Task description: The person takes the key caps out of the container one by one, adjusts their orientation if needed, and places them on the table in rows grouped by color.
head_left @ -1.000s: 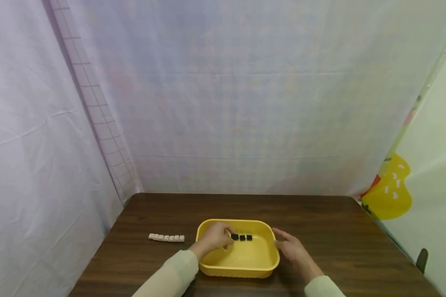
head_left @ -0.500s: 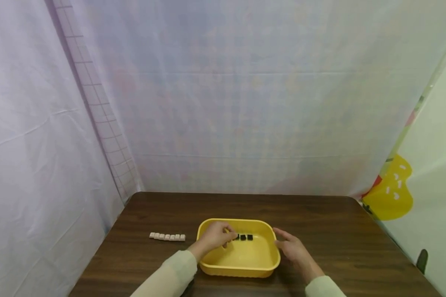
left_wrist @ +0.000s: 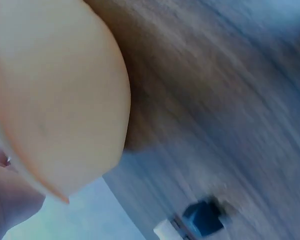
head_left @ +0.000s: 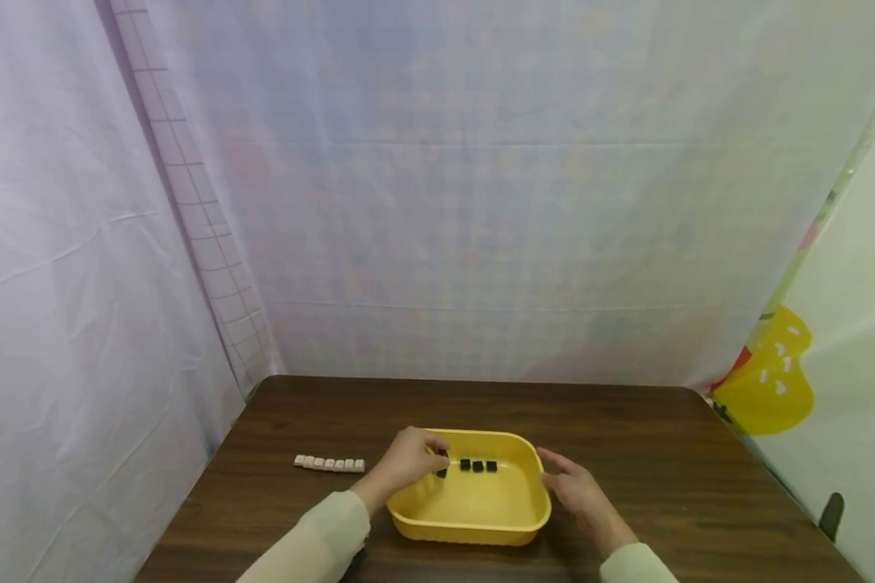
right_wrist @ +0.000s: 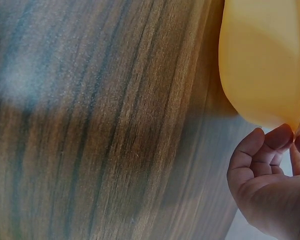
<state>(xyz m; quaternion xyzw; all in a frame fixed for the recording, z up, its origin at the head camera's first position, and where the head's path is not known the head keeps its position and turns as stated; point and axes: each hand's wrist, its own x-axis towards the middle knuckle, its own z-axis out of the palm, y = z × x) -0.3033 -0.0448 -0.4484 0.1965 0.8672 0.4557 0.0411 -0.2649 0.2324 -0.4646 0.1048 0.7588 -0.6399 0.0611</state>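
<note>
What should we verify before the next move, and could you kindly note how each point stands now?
1. Yellow basin sits flat on the wooden table: ok.
2. Right hand holds the basin: ok, it pinches it at the right side.
3. Three black keycap-like pieces lined up inside: ok.
4. Left hand firmly grips the dark piece by its fingertips: cannot tell, the hand partly covers it.
5. White keycap-like pieces kept outside the basin: ok, in a row to its left.
6. Dark object beside the left sleeve identified: cannot tell, mostly hidden.
</note>
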